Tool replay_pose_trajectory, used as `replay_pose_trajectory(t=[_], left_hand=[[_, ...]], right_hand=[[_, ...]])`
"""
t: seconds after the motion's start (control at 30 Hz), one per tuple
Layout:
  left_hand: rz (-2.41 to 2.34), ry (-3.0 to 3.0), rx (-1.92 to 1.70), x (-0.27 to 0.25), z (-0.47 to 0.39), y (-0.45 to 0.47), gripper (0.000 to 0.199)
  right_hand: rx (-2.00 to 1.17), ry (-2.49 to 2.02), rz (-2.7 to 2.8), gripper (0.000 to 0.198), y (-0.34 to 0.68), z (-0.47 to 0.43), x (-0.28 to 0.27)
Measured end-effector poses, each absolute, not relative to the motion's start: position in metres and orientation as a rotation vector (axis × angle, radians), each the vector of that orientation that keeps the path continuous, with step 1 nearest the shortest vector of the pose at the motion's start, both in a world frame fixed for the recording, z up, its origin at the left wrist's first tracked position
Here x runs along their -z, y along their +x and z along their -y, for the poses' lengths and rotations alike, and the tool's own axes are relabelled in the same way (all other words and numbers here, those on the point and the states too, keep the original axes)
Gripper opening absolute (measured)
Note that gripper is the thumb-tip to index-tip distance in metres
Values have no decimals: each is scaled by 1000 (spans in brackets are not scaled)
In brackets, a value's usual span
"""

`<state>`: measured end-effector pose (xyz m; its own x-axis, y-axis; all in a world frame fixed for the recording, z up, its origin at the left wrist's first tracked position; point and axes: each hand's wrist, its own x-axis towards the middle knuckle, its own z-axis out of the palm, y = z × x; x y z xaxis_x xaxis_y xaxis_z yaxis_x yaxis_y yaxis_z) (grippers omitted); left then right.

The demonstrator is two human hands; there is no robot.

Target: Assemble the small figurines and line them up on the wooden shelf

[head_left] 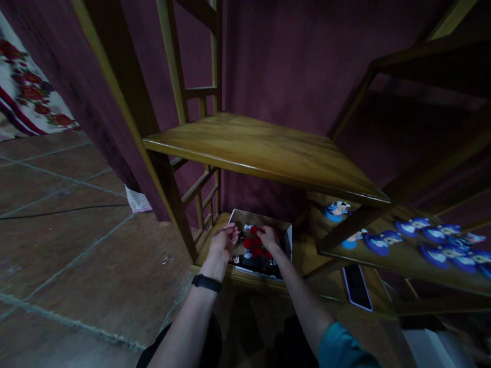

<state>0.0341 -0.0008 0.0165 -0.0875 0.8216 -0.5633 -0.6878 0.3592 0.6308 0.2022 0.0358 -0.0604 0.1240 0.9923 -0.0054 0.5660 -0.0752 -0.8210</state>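
Note:
A shallow white cardboard box (288,240) sits on the lowest shelf and holds several small red, black and white pieces (251,244), too dim to make out singly. My left hand (224,240), with a dark band on the wrist, is over the box's left side. Its fingers are curled together near a small dark piece (241,237); what they hold, if anything, is unclear. Reaching in from the right, my right hand (269,237) has its fingers closed at a red piece (254,230) near the back of the box.
A wooden shelf board (249,145) overhangs the box, with an upright post (169,189) on the left. Several small blue-based figurines (383,241) stand on the right shelf. Below them lies a phone (357,287). A purple curtain (284,66) hangs behind; tiled floor (95,266) spreads left.

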Motion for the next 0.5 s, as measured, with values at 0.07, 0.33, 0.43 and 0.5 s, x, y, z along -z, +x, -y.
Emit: replay_pose_trajectory(t=[0.07, 0.33, 0.43, 0.5], left_hand=[[-1107, 151, -1168, -12, 2, 44, 14], [-1016, 83, -1217, 2, -7, 60, 15], [-1019, 53, -1318, 3, -8, 51, 21], [-1018, 43, -1362, 2, -8, 45, 22]], right_hand=[[-839, -1649, 1481, 22, 201, -33, 51], [-819, -1191, 1844, 33, 179, -8, 25], [-776, -1372, 1713, 37, 185, -18, 32], [-691, -1518, 1671, 36, 191, -29, 40]])
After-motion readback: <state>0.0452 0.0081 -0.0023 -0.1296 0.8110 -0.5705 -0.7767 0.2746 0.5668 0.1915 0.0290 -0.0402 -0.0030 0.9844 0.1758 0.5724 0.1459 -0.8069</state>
